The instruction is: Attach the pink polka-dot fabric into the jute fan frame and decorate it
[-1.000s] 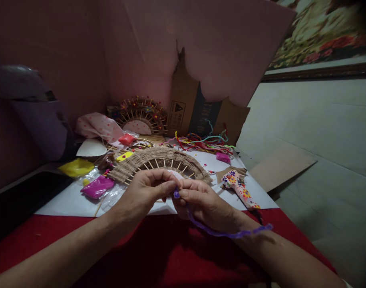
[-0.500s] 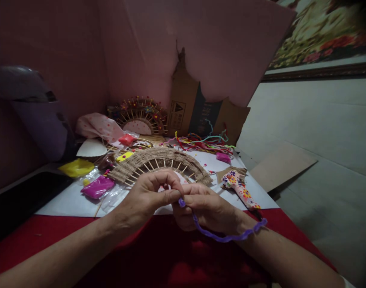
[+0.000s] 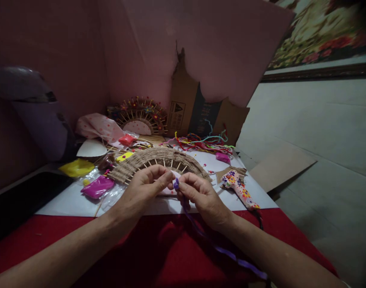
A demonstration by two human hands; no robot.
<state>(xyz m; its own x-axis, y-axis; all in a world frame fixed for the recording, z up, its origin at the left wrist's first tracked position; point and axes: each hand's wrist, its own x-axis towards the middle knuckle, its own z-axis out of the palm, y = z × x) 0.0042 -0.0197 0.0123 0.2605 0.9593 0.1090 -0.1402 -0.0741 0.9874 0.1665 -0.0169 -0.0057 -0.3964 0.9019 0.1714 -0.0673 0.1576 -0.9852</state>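
Observation:
A fuzzy purple pipe cleaner has a small curled end raised between my hands. My right hand pinches it just below the curl, and its long tail hangs down to the right over the red cloth. My left hand is closed, with thumb and fingertips against the left side of the curl. Behind both hands is a fan-shaped piece of woven brown cord on thin sticks, its lower middle partly hidden by my fingers.
Left lie a magenta packet, a yellow packet and a black panel. Several coloured pipe cleaners lie at the back, before torn cardboard. A decorated fan stands behind. Right is a flower-patterned glue gun-like object.
My hands have drawn slightly apart and the curled end has shifted a little left and up. The pipe cleaner's tail has swung down from across my right wrist.

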